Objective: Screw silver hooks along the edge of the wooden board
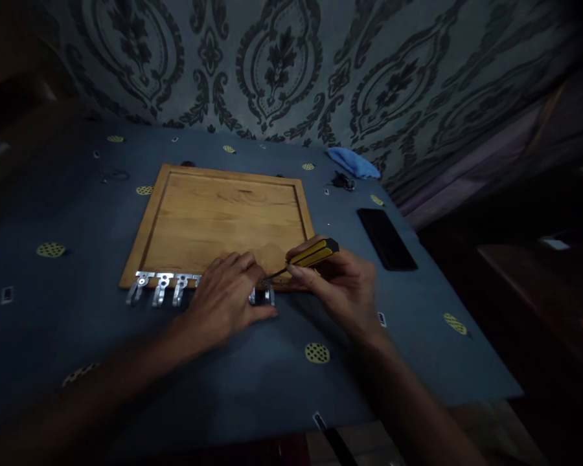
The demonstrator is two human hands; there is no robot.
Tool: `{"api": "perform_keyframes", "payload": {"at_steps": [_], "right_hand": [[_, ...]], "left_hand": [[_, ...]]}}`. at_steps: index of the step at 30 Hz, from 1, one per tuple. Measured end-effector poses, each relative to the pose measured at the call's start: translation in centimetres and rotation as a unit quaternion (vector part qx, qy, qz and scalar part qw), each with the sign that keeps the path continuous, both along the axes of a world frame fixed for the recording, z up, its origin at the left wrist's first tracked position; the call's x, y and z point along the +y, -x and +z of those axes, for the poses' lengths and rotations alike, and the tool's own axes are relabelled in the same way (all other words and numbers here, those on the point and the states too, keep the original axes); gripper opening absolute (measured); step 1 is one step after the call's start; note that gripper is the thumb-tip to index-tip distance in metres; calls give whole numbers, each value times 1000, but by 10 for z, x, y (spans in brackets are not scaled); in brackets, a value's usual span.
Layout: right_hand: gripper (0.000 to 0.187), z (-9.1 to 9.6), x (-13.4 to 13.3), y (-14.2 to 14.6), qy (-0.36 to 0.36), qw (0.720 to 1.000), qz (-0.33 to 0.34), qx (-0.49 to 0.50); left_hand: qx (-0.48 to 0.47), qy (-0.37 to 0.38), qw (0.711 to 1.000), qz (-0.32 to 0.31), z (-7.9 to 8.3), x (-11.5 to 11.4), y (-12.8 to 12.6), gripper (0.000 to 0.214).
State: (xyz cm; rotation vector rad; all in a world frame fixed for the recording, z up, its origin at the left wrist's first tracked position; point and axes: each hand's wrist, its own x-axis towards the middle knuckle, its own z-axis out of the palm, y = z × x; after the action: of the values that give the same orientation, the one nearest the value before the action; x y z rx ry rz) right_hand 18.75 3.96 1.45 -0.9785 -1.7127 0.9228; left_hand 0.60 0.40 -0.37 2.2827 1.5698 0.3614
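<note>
A wooden board with a raised frame lies flat on the table. Along its near edge runs a silver metal hook rail with several hooks hanging over the edge. My left hand is closed over the rail's middle, its fingers curled on the board side and its thumb below, hiding part of the rail. In my right hand is a screwdriver with a yellow and black handle. Its shaft slants down to the left, and the tip meets the rail's right end beside my left fingers. Whether a screw sits there is too small to tell.
The table's blue-grey cover has yellow dotted spots. Right of the board lies a black phone. Farther back are a small dark tangled item and a blue cloth. A patterned wall rises behind the table.
</note>
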Motion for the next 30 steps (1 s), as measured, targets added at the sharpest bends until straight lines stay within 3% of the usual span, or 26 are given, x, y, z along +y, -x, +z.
{"api": "perform_keyframes", "payload": {"at_steps": [7, 14, 30], "right_hand": [[20, -4, 0, 0, -28, 999, -20, -25], [21, -5, 0, 0, -26, 999, -22, -32], [9, 3, 1, 0, -7, 1000, 22, -4]], "left_hand": [[6, 10, 1000, 0, 1, 1, 0, 49], [-77, 45, 996, 17, 5, 1, 4, 54], [-32, 41, 999, 3, 6, -1, 4, 39]]}}
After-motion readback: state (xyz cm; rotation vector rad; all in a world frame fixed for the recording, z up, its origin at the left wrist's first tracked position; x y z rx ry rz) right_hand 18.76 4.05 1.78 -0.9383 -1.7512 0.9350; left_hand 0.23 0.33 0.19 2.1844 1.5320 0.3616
